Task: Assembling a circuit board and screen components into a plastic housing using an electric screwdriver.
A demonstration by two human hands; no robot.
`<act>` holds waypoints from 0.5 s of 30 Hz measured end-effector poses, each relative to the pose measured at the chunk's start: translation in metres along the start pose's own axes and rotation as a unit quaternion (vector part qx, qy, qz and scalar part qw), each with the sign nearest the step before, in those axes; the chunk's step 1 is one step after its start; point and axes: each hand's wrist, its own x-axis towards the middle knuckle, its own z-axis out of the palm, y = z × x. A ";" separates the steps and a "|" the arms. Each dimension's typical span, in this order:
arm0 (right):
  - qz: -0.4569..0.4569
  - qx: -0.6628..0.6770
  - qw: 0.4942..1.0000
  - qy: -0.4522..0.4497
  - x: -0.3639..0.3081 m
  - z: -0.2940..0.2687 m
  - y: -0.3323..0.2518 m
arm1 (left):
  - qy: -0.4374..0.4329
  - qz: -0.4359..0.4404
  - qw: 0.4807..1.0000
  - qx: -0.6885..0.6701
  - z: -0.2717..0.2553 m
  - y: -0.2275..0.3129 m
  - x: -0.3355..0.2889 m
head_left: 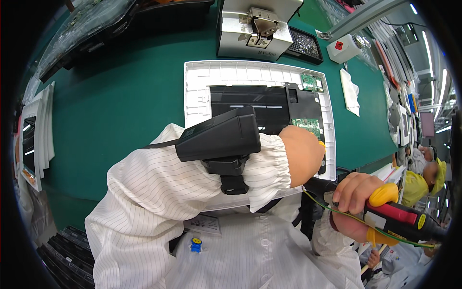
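Note:
My right hand [353,202], with yellow finger cots, wraps round a black and red electric screwdriver [394,219]. Its dark nose points left, to just below my left wrist. My left hand [304,153] reaches over the right part of a white plastic frame [197,91]. Its back faces up, and a bit of yellow finger cot shows beside it, but the fingers are mostly hidden. Inside the frame lie a dark glossy panel [250,96] and a green circuit board [305,124] next to that hand. A smaller green board [313,83] sits in the upper right corner.
Beyond the frame stands a metal dispenser box [236,41] beside a black tray of small parts [304,44]. A white bottle [342,49] and a white cloth [350,91] are at right. Stacked white frames [45,125] stand left. A black device [219,135] is strapped to my left forearm.

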 end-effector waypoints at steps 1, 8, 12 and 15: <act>0.009 -0.050 0.998 -0.025 -0.001 -0.005 -0.003 | -0.005 0.008 1.000 -0.007 0.000 0.001 0.003; 0.018 0.103 0.992 -0.072 -0.007 -0.032 0.016 | 0.010 0.021 1.000 -0.006 0.001 -0.002 0.001; -0.028 0.065 0.995 0.064 0.009 -0.006 0.003 | 0.012 0.015 1.000 -0.008 0.001 -0.004 0.001; 0.007 0.018 1.000 -0.008 0.016 -0.022 -0.031 | 0.004 0.022 1.000 0.000 0.001 -0.003 0.003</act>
